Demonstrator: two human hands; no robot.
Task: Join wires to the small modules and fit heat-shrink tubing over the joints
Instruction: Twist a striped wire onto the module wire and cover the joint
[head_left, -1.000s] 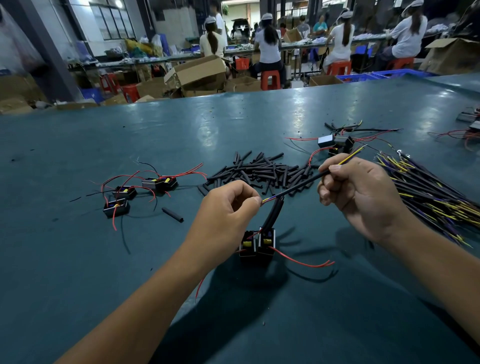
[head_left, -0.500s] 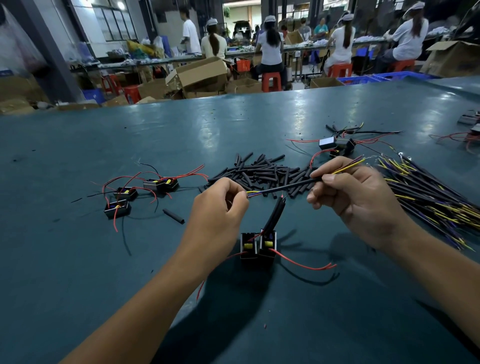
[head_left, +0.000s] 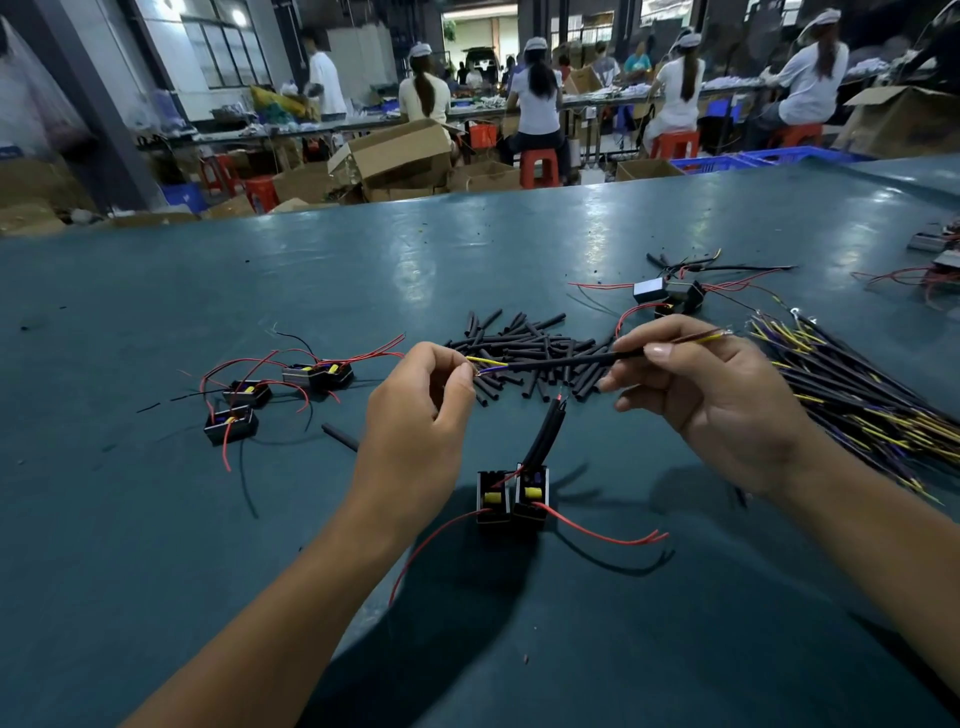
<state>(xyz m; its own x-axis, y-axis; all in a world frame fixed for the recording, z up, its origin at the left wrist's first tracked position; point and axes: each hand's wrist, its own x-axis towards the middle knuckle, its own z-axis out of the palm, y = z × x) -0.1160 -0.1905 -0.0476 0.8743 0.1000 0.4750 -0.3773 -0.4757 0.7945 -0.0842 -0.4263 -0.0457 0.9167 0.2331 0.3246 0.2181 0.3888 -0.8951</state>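
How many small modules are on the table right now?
7 clearly: three on the left, two side by side between the hands, two at the far right. More may sit at the blurred right edge.

The table (head_left: 363, 270) is smooth, faintly glossy teal; the tubing pieces (head_left: 530, 348) look like matt black plastic.

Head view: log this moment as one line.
left hand: pinches cable end | right hand: holds cable | modules: on table, tubed leads up, unjoined | tubing pile: behind
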